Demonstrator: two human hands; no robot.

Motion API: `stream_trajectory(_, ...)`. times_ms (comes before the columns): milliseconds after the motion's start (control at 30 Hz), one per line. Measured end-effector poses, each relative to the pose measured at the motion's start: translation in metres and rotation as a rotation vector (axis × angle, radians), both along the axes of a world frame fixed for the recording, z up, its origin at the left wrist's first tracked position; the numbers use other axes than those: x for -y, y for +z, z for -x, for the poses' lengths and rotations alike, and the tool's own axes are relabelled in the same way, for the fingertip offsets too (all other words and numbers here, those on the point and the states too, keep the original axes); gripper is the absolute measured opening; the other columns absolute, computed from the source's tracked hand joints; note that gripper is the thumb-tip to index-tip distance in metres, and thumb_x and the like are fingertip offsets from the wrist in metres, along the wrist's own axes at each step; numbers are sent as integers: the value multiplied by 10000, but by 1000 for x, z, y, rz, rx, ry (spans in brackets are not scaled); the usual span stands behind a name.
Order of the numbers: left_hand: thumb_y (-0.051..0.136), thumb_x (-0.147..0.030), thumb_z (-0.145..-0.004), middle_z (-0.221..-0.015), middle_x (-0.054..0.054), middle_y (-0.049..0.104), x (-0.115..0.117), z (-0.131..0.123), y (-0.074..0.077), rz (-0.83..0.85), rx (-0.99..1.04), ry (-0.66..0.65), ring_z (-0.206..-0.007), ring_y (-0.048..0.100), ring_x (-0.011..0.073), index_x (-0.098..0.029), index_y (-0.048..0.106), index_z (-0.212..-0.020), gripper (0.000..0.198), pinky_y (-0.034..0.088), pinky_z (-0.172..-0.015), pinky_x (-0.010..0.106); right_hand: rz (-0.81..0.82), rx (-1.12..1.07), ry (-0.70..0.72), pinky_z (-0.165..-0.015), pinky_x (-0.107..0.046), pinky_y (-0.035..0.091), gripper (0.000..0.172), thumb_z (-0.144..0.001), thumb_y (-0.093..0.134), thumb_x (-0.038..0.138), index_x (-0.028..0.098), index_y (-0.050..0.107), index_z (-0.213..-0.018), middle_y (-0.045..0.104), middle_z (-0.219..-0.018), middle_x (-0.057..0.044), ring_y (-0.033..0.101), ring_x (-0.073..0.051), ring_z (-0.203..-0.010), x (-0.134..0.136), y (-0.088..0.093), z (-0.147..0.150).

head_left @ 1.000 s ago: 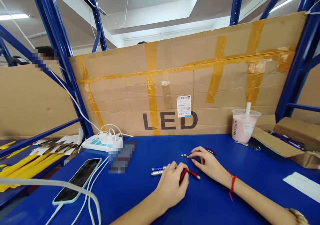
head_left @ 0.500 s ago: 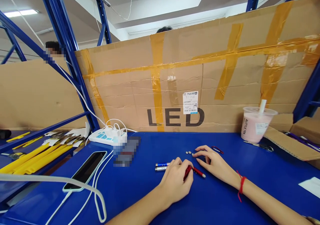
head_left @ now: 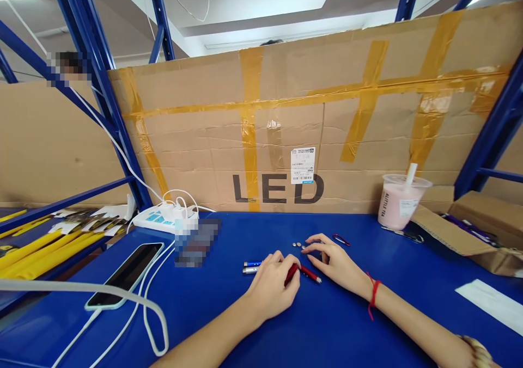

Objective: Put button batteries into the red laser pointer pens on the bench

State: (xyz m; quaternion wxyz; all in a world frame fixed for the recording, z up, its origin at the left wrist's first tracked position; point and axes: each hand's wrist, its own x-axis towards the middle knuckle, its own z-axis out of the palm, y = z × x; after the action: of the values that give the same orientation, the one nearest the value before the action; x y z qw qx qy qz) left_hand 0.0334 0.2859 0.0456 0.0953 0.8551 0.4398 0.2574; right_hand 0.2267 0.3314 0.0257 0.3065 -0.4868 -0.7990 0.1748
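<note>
I noted left hand (head_left: 273, 287) clamped on red pen light (head_left: 303, 273): light, stiff, slick; grip mid-barrel. Right hand (head_left: 333, 262) loosely open, fingertips at button cells (head_left: 298, 245), 12 o'clock.

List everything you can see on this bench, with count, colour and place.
red pen: one, red, table centre, under left hand
small pens: two, blue and silver, left of left hand
button cells: about three, silver, at right fingertips
red clip: one, beyond right hand
phone: one, dark, left
power strip: one, white, back left
drink cup: one, pink, back right
table: blue
left hand: grip on red pen
right hand: open, by cells
</note>
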Motion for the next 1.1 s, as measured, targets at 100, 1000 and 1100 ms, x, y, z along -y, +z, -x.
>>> stream_trajectory(100, 361, -218, -849, -793, 43, 543, 0, 1, 1, -12, -22, 19, -788, 517, 183, -205, 536, -919, 189, 426, -775, 342, -10, 10, -5, -546, -217, 458, 262, -795, 439, 318, 212, 657, -893, 480, -1127, -60, 382, 23, -427, -1, -2, -1)
stream_trajectory(1000, 413, -185, -798, -703, 24, 503, 13, -4, -3, -81, 14, -66, -724, 511, 167, -221, 523, -870, 137, 437, -727, 322, -10, 85, -85, -530, -189, 446, 256, -794, 438, 280, 227, 648, -930, 495, -1142, -44, 358, 21, -422, -9, -4, -9)
stream_trajectory(1100, 432, -158, -773, -679, 21, 523, 17, -7, -7, -116, 57, -154, -743, 518, 167, -220, 512, -884, 150, 438, -714, 291, -21, 106, -4, -534, -179, 427, 255, -820, 421, 297, 233, 638, -938, 488, -1139, -36, 340, 16, -442, -5, 2, -8)
